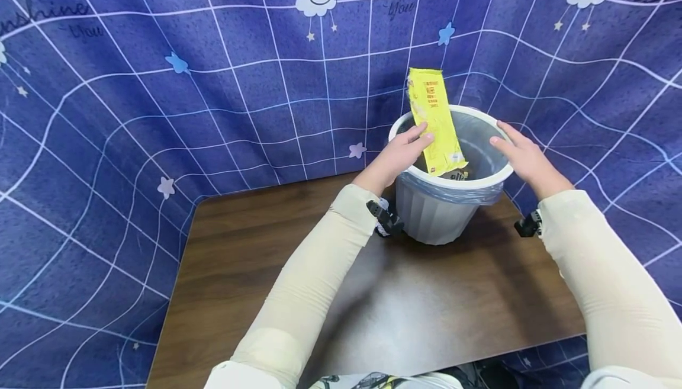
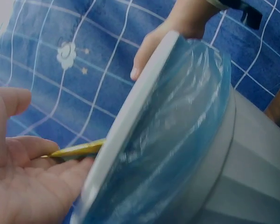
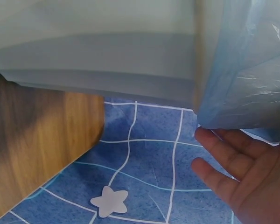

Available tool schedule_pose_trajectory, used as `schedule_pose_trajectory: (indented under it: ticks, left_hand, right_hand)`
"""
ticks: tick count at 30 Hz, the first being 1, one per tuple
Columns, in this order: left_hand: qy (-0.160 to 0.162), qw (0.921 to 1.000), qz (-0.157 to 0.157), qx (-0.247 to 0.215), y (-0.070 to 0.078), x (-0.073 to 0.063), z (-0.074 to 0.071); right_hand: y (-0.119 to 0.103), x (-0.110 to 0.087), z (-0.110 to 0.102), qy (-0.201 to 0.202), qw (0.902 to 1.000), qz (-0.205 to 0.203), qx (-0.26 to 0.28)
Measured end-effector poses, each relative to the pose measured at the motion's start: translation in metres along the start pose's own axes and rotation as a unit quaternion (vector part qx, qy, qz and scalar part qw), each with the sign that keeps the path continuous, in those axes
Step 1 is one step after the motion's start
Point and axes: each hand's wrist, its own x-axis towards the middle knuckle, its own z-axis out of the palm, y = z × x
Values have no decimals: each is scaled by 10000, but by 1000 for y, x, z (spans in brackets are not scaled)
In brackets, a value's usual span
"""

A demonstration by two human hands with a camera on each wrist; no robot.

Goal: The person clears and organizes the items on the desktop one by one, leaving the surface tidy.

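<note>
A yellow wrapper [image 1: 434,119] with red print slants upright across the mouth of a grey bin [image 1: 437,217], its lower end inside the white rim. My left hand [image 1: 396,155] pinches the wrapper's left edge at the bin's left side. In the left wrist view, a thin yellow edge of the wrapper [image 2: 79,149] runs out between the fingers. On the far right side, my right hand [image 1: 530,161] has its fingers extended at the rim, touching the folded-over liner [image 3: 238,84]. A dark-lettered packet [image 1: 457,176] shows partly under the wrapper inside the bin.
The bin stands on a brown wooden table [image 1: 245,259], near its back right corner. A blue grid-patterned curtain [image 1: 240,81] surrounds the table. Something small and whitish [image 1: 382,204] lies beside the bin, partly hidden by the left wrist camera. Cables [image 1: 383,381] lie at the front edge.
</note>
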Motion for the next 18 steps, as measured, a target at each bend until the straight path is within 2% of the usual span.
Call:
schedule_pose_trajectory:
  ticks: [3,8,13,18]
  left_hand:
    - [106,9986,42,518,4,-1,3]
    - [344,9961,120,802,11,-6,-3]
    - [561,9947,310,806,10,-7,-14]
    - [786,9939,586,499,0,-9,-26]
  right_hand:
    - [1,0,0,1,10000,1,-14]
    - [-1,-1,0,-38,9999,64,-72]
    - [-3,-1,0,-49,9999,87,-135]
    - [-2,0,0,-42,9999,72,-126]
